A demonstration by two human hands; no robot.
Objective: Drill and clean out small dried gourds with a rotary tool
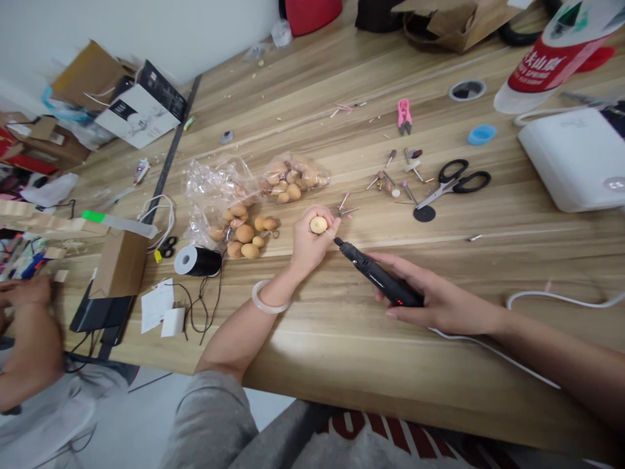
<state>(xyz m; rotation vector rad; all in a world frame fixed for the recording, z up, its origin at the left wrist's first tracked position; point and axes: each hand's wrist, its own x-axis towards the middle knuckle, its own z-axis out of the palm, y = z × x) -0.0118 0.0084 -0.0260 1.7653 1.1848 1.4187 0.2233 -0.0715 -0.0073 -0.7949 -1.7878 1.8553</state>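
Observation:
My left hand (310,244) is closed around a small round tan nut (318,225), held up off the wooden table (342,339). A pale bangle (267,301) circles that wrist. My right hand (434,299) grips a black rotary tool (378,277) like a pen, its thin bit pointing up-left at the nut and almost touching it. A white cord (561,299) trails from the tool to the right.
Loose nuts (244,238) and a clear bag of them (293,179) lie left of my hand. Grinding bits (390,179), black scissors (456,179), pink clippers (404,116), a white box (576,159) and a thread spool (198,260) surround. Another person's arm (29,339) is at far left.

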